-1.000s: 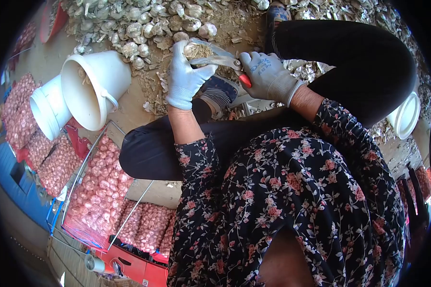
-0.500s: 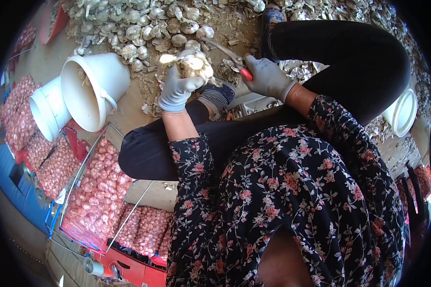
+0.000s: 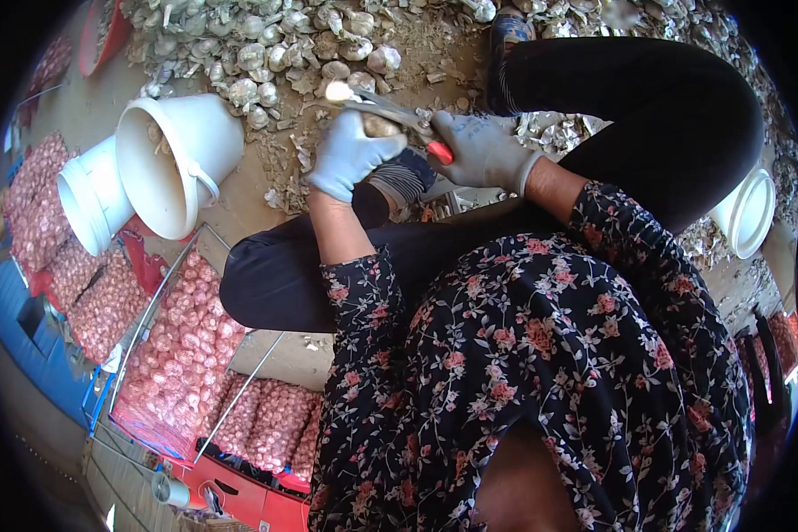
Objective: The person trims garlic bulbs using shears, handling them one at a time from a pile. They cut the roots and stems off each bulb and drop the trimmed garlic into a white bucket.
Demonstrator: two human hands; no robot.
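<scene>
Sunlit dirt floor (image 3: 248,208) w/ husk litter, white buckets (image 3: 173,160), pink mesh sacks (image 3: 182,355) stacked left.

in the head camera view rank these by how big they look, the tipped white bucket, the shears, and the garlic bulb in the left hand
1. Tipped white bucket, clearly largest.
2. Shears.
3. Garlic bulb, mostly hidden by the left hand.

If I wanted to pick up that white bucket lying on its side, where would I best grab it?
Probably by the rim of the white bucket. It lies tipped over, its open mouth facing lower left, toward a second white bucket that lies against it. The handle lies flat against the side, harder to catch. Come from above onto the upper rim, fingers hooking inside the mouth.
</scene>
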